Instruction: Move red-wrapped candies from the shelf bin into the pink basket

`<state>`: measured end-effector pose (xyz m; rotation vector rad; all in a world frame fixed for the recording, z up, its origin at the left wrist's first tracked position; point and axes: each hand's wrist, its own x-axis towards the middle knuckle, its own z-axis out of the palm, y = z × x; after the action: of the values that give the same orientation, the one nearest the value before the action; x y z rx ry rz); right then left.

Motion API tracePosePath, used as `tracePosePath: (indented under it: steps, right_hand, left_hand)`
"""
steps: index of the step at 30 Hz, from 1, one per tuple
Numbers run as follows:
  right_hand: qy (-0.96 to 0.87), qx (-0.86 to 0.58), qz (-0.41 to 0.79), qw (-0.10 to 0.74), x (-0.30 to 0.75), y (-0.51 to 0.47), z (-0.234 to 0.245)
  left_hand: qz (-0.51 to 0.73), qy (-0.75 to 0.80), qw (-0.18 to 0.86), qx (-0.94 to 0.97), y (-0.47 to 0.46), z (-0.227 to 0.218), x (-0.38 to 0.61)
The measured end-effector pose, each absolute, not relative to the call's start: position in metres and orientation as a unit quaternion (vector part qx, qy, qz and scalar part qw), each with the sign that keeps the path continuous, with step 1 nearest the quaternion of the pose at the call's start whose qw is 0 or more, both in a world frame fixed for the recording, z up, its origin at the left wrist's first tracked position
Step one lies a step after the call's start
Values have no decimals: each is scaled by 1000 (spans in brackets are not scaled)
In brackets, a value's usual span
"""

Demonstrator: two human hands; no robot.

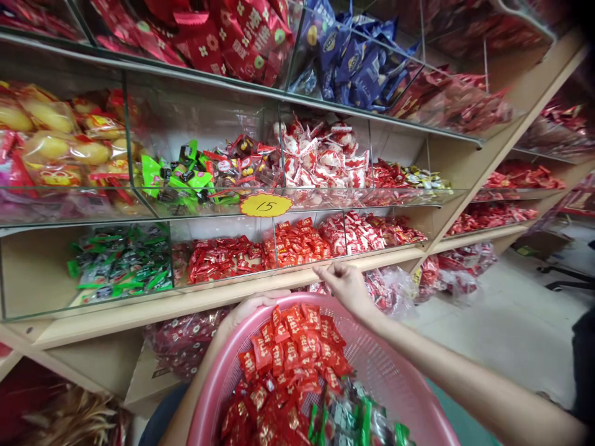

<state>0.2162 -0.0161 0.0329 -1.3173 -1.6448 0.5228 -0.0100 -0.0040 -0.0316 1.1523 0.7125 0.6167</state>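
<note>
A pink mesh basket [385, 371] sits low in the middle, piled with red-wrapped candies [297, 359] and some green and silver ones [357, 424] at its near side. My left hand [251, 310] grips the basket's far rim. My right hand [344, 286] hovers just above the far rim, fingers loosely curled, at the front edge of the lowest glass bin of red candies [297, 243]. I cannot see anything in that hand.
Wooden shelves with glass-fronted bins hold wrapped sweets: green packs [125, 263] at lower left, white-red ones [325, 158], blue bags [353, 59] above. A yellow tag marked 15 [266, 204] hangs mid-shelf. Bagged candy [186, 341] lies under the shelf; floor [520, 316] at right.
</note>
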Motion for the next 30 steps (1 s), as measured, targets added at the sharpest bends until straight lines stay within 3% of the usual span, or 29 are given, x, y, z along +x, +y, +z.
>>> tracePosePath:
  steps: [3, 6, 9, 11, 21, 30]
  right_hand:
    - [-725, -556, 42, 405, 234, 28, 52]
    - [-760, -585, -85, 270, 242, 66, 59]
    - [-765, -612, -146, 134, 237, 90, 55]
    - [-761, -622, -160, 91, 228, 100, 50]
    - [-742, -646, -174, 53, 221, 112, 41]
    - [-751, -624, -188, 105, 235, 101, 47]
  left_hand:
    - [293, 291, 760, 502, -1, -33, -9]
    - [300, 306, 746, 510, 3, -38, -12]
    - [304, 320, 735, 515, 8, -45, -13]
    - [300, 308, 749, 504, 11, -49, -13]
    - [301, 286, 758, 503, 13, -52, -13]
    - [310, 280, 765, 490, 12, -54, -12]
